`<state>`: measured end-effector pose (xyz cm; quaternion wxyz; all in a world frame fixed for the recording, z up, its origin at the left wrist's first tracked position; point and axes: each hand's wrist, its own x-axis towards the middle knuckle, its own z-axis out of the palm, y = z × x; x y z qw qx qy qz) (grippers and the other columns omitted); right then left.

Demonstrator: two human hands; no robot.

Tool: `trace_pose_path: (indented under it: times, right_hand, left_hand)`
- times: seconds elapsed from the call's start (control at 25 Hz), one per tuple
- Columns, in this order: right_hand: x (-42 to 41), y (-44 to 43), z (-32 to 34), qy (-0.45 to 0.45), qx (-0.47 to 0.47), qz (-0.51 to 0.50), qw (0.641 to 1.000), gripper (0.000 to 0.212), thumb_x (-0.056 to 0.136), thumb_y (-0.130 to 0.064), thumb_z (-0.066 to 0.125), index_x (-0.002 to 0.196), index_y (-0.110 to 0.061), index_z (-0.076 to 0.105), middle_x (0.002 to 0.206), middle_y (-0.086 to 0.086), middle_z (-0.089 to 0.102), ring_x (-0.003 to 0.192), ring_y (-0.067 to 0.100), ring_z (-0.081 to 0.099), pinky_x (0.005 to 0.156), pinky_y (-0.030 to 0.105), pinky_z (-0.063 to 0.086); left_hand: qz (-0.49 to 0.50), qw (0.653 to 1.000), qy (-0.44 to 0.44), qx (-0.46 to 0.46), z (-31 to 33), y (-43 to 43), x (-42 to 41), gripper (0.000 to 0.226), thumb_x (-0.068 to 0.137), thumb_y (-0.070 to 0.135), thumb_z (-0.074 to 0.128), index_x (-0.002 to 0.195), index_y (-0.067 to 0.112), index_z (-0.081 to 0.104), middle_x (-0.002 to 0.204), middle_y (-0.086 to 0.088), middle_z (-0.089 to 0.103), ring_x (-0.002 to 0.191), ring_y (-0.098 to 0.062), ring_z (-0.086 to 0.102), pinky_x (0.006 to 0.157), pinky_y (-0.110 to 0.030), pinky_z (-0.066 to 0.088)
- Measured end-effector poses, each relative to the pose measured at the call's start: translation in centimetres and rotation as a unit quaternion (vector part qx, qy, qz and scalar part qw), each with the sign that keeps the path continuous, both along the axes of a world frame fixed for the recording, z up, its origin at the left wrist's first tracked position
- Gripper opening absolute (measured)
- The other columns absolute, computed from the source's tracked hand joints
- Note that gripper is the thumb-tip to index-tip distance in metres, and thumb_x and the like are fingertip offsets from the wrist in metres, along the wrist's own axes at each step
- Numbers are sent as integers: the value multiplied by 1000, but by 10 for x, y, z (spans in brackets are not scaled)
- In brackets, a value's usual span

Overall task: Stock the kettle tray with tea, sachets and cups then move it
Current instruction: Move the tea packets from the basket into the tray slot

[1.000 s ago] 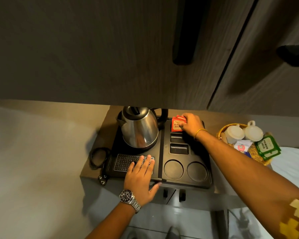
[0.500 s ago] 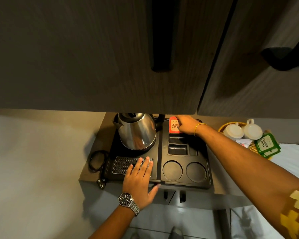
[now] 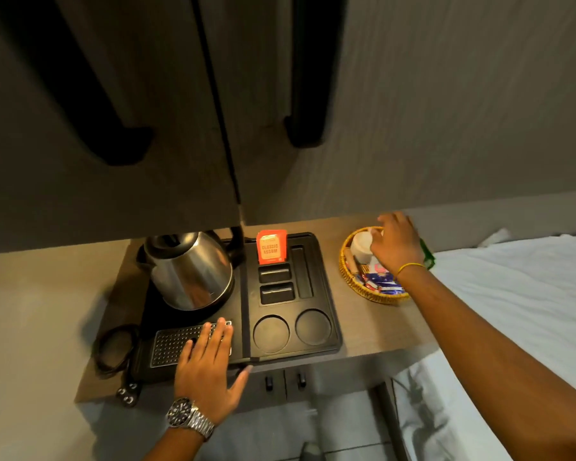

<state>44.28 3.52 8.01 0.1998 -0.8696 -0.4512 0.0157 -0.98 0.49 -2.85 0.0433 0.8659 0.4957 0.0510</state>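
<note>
Tea packet (image 3: 271,246), red, stands upright in my black kettle tray's (image 3: 326,284) rear slot; three slots and two cup wells sit empty. My left hand (image 3: 207,367) lies spread flat over the tray's front edge on the counter (image 3: 363,331). My right hand (image 3: 396,242) reaches into the basket (image 3: 350,277), fingers curled at a white cup (image 3: 361,244); grip unclear.

Kettle (image 3: 190,271) on tray's (image 3: 326,344) left half, tea packet (image 3: 271,246) in its back slot, basket (image 3: 350,281) right of tray, cup (image 3: 361,245) in basket
</note>
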Motion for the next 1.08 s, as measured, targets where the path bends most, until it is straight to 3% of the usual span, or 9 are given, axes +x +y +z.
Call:
trace_pose_path:
  times: [0.08,0.2,0.4,0.6,0.72,0.84,0.92,1.0,1.08]
  right_hand:
    - [33,-34,-1,-35,14,-91,995,32,89,-24,63,109,0,65,113,25,62,102,43,59,84,45,50]
    - [45,-60,-9,14,29,-164,986,32,92,-31,62,98,1,62,101,26,65,88,46,64,71,43,51]
    - [32,-67,-28,76,55,-180,979,20,86,-18,69,101,-7,63,102,20,70,91,40,69,77,44,56]
    - [28,-72,-39,93,99,-194,972,20,90,-21,70,107,-9,73,99,16,77,85,36,73,73,40,58]
    - [34,-79,-39,98,138,-230,958,13,90,-15,68,99,-7,74,96,18,77,85,37,73,70,30,51]
    - [29,-85,-30,126,212,-247,937,19,91,-16,70,107,-8,74,104,17,77,93,34,74,70,18,44]
    - [17,-85,-21,147,252,-236,927,22,91,-19,72,111,-9,73,109,15,77,96,30,74,62,9,40]
    - [1,-81,-12,171,283,-210,920,25,90,-22,73,113,-11,72,114,12,76,99,26,74,61,10,43]
    - [-25,-69,-7,181,281,-150,931,25,87,-24,76,110,-14,74,113,8,76,96,21,71,70,19,53]
  left_hand:
    - [-11,1000,12,11,-2,2,4,95,82,74,54,156,16,43,165,-8,41,150,-32,42,114,-59,41]
    - [-13,999,22,22,-4,3,4,97,80,74,57,157,15,43,165,-8,40,149,-31,43,113,-59,40]
    - [-8,999,28,21,-4,4,5,98,80,74,54,157,16,41,165,-7,41,150,-30,42,113,-59,40]
    - [-11,999,23,35,-2,2,7,96,82,74,49,156,13,44,162,-11,44,147,-35,46,111,-60,42]
    - [-11,999,20,33,-3,2,6,95,82,74,50,156,14,43,163,-11,43,148,-34,45,112,-60,42]
    - [-7,999,13,29,-4,2,6,95,83,74,51,157,15,42,164,-9,42,150,-32,42,113,-59,41]
    - [-1,1000,6,19,-3,2,6,94,83,73,53,157,16,42,165,-7,41,151,-30,40,114,-58,41]
    - [-1,1000,-3,11,-2,1,8,93,84,73,55,158,18,41,166,-5,39,152,-29,39,115,-58,41]
    - [3,1000,-13,7,-2,0,7,93,85,74,55,158,19,40,167,-4,38,153,-27,37,116,-58,41]
